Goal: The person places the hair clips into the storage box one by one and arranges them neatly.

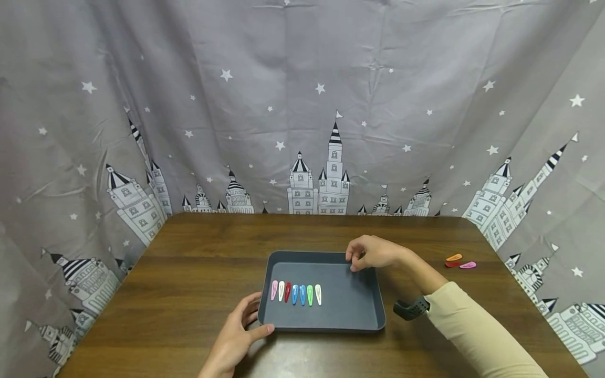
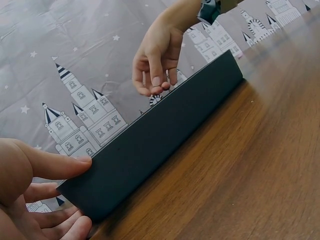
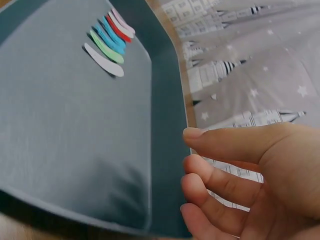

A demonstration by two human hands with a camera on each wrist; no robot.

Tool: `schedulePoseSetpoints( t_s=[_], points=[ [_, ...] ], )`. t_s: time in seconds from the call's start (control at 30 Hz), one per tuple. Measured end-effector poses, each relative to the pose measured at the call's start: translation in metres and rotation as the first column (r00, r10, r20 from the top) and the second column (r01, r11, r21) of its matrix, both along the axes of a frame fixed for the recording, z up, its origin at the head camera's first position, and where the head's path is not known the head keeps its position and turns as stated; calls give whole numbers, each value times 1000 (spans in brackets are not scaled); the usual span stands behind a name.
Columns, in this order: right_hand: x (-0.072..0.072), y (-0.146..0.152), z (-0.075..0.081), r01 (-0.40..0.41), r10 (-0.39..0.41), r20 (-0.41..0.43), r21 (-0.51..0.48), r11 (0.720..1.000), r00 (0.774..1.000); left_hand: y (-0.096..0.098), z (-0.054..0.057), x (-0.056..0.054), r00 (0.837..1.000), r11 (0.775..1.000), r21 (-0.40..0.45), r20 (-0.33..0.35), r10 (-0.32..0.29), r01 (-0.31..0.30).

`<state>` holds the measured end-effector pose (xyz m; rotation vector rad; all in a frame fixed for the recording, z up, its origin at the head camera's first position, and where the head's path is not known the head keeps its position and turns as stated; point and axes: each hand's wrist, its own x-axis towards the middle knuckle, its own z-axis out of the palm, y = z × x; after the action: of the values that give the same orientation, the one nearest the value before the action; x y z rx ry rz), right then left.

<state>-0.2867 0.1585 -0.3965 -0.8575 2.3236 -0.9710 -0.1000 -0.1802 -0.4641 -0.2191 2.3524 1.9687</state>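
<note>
A dark grey rectangular tray lies on the wooden table. Inside its left half stands a side-by-side row of several snap hair clips: pink, cream, red, two blue, green and white. My left hand grips the tray's front left corner, thumb on the front wall and fingers along the left side. Over the back right part of the tray hovers my right hand, its fingers loosely bent. Nothing shows between its thumb and fingertips in the right wrist view.
Beyond the tray's right side, near the table's right edge, lie three more hair clips: orange, red and pink. A grey curtain printed with castles and stars hangs behind the wooden table.
</note>
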Motion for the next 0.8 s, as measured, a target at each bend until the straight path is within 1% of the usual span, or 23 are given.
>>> schedulePoseSetpoints(
  t_s=[0.1,0.27,0.37,0.43,0.53,0.8],
  points=[
    [-4,11,0,31,-31,-2,-1,1000,1000,0,-1,0,1000,1000,4,-12,-9,9],
    [-12,29,-6,84,-84,-3,6,996,996,1,1,1,1000,1000,2,-2,1,-1],
    [-15,40,-8,103,-103,3,-5,995,995,1,1,1,1000,1000,2,1,1,-1],
    [-15,47,-8,116,-116,13,-13,993,993,1,0,0,1000,1000,-1,-6,-5,5],
    [-16,56,-8,121,-121,7,-21,992,993,0,-2,0,1000,1000,-1,-17,-8,8],
    [-17,73,-6,143,-143,-9,-28,989,990,-1,-3,-1,1000,1000,10,-16,-10,10]
  ],
)
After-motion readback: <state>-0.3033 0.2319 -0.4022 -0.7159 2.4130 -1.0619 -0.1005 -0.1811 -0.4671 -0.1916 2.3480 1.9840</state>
